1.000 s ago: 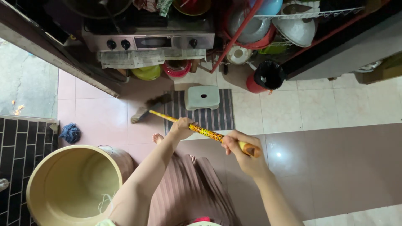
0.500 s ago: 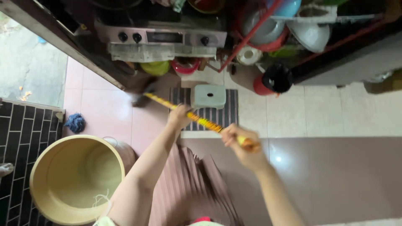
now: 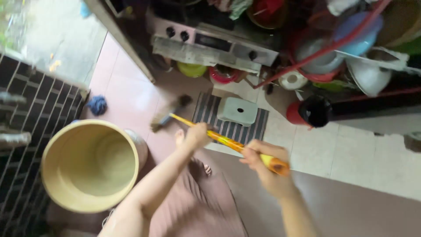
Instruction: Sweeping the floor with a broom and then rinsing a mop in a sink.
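Observation:
I hold a broom with a yellow patterned handle [image 3: 226, 141] in both hands. My left hand [image 3: 198, 134] grips the stick lower down, nearer the bristles. My right hand [image 3: 263, 163] grips the upper end by its orange tip. The broom's dark bristle head [image 3: 169, 114] rests on the pink floor tiles, just left of a striped mat [image 3: 228, 125]. My bare foot shows beside the handle, above my striped skirt.
A large cream tub [image 3: 90, 163] stands at the left. A pale green stool [image 3: 238, 111] sits on the mat. A blue rag [image 3: 97, 105] lies near the doorway. A stove [image 3: 215, 41], bowls and a red bin with a black liner [image 3: 311, 112] line the far wall.
The view has tilted and shifted left. The broom head swung from the left of the mat toward the wall and back out onto the pink tiles. Both hands kept their grip.

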